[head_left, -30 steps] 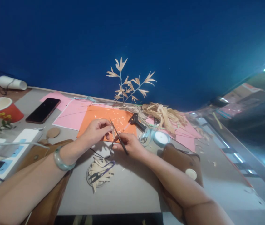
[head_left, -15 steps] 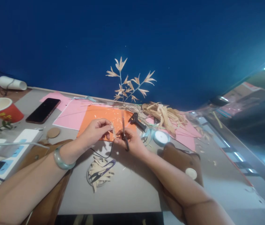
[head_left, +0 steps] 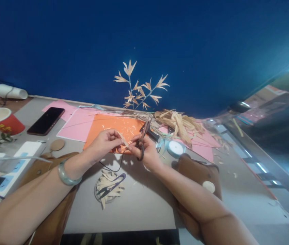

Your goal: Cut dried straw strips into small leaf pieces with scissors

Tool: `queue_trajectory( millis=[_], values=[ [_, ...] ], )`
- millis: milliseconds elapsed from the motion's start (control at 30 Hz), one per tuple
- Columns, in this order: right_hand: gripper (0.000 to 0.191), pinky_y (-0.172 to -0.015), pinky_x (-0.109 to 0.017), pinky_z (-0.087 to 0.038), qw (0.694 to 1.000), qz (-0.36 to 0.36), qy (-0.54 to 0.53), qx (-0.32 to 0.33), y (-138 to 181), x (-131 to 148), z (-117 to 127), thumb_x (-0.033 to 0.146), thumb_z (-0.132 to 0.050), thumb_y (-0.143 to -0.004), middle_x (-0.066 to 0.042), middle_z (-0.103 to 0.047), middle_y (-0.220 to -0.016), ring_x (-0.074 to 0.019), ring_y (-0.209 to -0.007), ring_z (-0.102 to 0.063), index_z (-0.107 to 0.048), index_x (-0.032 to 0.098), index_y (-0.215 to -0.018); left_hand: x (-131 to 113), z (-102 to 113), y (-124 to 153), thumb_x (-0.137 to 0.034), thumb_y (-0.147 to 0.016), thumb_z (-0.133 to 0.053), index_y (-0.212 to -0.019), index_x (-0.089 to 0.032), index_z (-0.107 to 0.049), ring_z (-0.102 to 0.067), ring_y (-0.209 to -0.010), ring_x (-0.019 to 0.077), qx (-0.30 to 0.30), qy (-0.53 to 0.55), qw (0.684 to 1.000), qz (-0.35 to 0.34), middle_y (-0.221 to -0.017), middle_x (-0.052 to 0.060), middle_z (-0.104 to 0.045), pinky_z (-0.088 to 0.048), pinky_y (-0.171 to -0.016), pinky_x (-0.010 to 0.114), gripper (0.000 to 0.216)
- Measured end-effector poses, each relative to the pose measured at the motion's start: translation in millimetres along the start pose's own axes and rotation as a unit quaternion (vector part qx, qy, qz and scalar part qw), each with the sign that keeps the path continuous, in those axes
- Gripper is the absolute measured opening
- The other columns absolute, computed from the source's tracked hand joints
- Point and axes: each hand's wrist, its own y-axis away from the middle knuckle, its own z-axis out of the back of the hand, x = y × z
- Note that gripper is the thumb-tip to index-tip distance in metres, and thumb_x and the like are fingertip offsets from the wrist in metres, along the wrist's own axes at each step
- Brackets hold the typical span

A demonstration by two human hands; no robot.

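Note:
My left hand (head_left: 110, 141) pinches one end of a narrow pale strip, which looks like dried husk (head_left: 124, 140). Close by on the right, my right hand (head_left: 146, 151) is closed around dark scissors (head_left: 143, 137), whose blades point up and away from me. Its thumb and fingertip also touch the strip's lower end. Both hands hover over the near edge of an orange sheet (head_left: 93, 131) strewn with small pale clippings. Nearer to me, a round dish (head_left: 97, 195) holds several cut strips, with purple-handled thread snips (head_left: 116, 182) lying on them.
Behind the hands stands a branch of husk flowers (head_left: 140, 92) against a blue wall. A glue gun (head_left: 151, 133), a ribbon spool (head_left: 176, 149) and a husk pile (head_left: 180, 126) lie right. Leftward are a phone (head_left: 46, 120), a red paper cup (head_left: 9, 124) and a power strip (head_left: 21, 163).
The scissors have tilted to the right, away from the strip, as my right hand turned. The strip now shows stretched between the fingertips of both hands.

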Motion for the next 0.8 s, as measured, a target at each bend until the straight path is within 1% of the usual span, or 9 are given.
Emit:
queue_trajectory(
  millis=[100, 167, 267, 333, 400, 467, 533, 600, 800],
  values=[
    [0.038, -0.061, -0.026, -0.049, 1.000, 0.000, 0.000, -0.002, 0.8, 1.6, -1.3, 0.037, -0.080, -0.065, 0.002, -0.063, -0.070, -0.0117, -0.061, -0.059, -0.055, 0.020, -0.089, -1.2, -1.1, 0.8, -0.031, -0.071, -0.069, -0.071, -0.014, -0.060, -0.054, -0.053, 0.0090, 0.030, -0.031, 0.999, -0.010, -0.058, -0.001, -0.059, -0.041, -0.050, 0.019, 0.020],
    [0.039, -0.060, -0.025, -0.047, 1.000, 0.001, 0.008, 0.005, 0.6, 2.8, -1.3, 0.039, -0.079, -0.065, 0.002, -0.062, -0.069, -0.0116, -0.060, -0.058, -0.055, 0.020, -0.088, -1.6, -1.4, 0.5, -0.032, -0.071, -0.068, -0.067, -0.014, -0.060, -0.054, -0.055, 0.0090, 0.035, -0.039, 0.999, -0.014, -0.059, 0.000, -0.058, -0.042, -0.051, 0.020, 0.020],
    [0.041, -0.056, -0.023, -0.044, 0.998, -0.004, 0.049, 0.033, -0.9, 4.8, 1.9, 0.044, -0.078, -0.066, 0.003, -0.059, -0.066, -0.0109, -0.057, -0.054, -0.056, 0.019, -0.091, -0.6, 0.4, -0.6, -0.030, -0.072, -0.068, -0.067, -0.015, -0.059, -0.055, -0.056, 0.0089, 0.005, -0.020, 1.000, -0.010, -0.060, 0.000, -0.059, -0.042, -0.052, 0.020, 0.019],
    [0.041, -0.055, -0.023, -0.042, 0.992, -0.015, 0.097, 0.079, -1.9, 5.8, 5.7, 0.046, -0.076, -0.067, 0.003, -0.057, -0.065, -0.0109, -0.057, -0.052, -0.057, 0.018, -0.092, 0.7, 2.5, -1.6, -0.029, -0.071, -0.068, -0.068, -0.015, -0.059, -0.056, -0.056, 0.0086, -0.023, 0.000, 1.000, -0.007, -0.061, 0.000, -0.061, -0.043, -0.054, 0.020, 0.017],
    [0.041, -0.055, -0.022, -0.040, 0.979, -0.019, 0.158, 0.128, -2.4, 6.1, 9.3, 0.048, -0.073, -0.070, 0.002, -0.056, -0.066, -0.0108, -0.059, -0.049, -0.058, 0.017, -0.092, 2.0, 4.3, -2.4, -0.028, -0.070, -0.069, -0.068, -0.015, -0.058, -0.056, -0.057, 0.0086, -0.045, 0.025, 0.999, -0.009, -0.062, 0.000, -0.062, -0.043, -0.056, 0.020, 0.017],
    [0.040, -0.054, -0.021, -0.036, 0.961, -0.005, 0.227, 0.159, -2.3, 5.4, 11.9, 0.049, -0.070, -0.073, 0.002, -0.054, -0.065, -0.0100, -0.058, -0.045, -0.060, 0.016, -0.092, 2.5, 5.3, -2.9, -0.028, -0.069, -0.070, -0.068, -0.015, -0.059, -0.057, -0.057, 0.0090, -0.061, 0.047, 0.997, -0.018, -0.064, 0.000, -0.063, -0.044, -0.056, 0.021, 0.017],
    [0.039, -0.052, -0.021, -0.032, 0.942, 0.015, 0.286, 0.176, -2.0, 4.4, 13.2, 0.050, -0.067, -0.076, 0.003, -0.052, -0.063, -0.0090, -0.056, -0.041, -0.062, 0.015, -0.092, 2.2, 5.4, -2.8, -0.028, -0.069, -0.070, -0.070, -0.015, -0.061, -0.058, -0.058, 0.0093, -0.070, 0.059, 0.995, -0.031, -0.067, 0.001, -0.065, -0.045, -0.057, 0.022, 0.016],
    [0.039, -0.051, -0.021, -0.030, 0.928, 0.028, 0.319, 0.188, -1.7, 3.6, 13.5, 0.051, -0.065, -0.077, 0.004, -0.050, -0.061, -0.0087, -0.055, -0.040, -0.063, 0.015, -0.092, 1.4, 5.1, -2.3, -0.028, -0.069, -0.069, -0.070, -0.014, -0.062, -0.057, -0.059, 0.0090, -0.074, 0.060, 0.995, -0.042, -0.071, 0.002, -0.066, -0.045, -0.058, 0.022, 0.016],
    [0.037, -0.049, -0.021, -0.027, 0.925, 0.038, 0.325, 0.192, -1.6, 2.6, 13.1, 0.051, -0.067, -0.076, 0.005, -0.043, -0.056, -0.0088, -0.054, -0.037, -0.064, 0.015, -0.088, -1.1, 4.2, -0.4, -0.028, -0.066, -0.070, -0.068, -0.014, -0.062, -0.059, -0.060, 0.0100, -0.079, 0.057, 0.995, -0.032, -0.071, 0.002, -0.066, -0.046, -0.057, 0.022, 0.016]
  ],
)
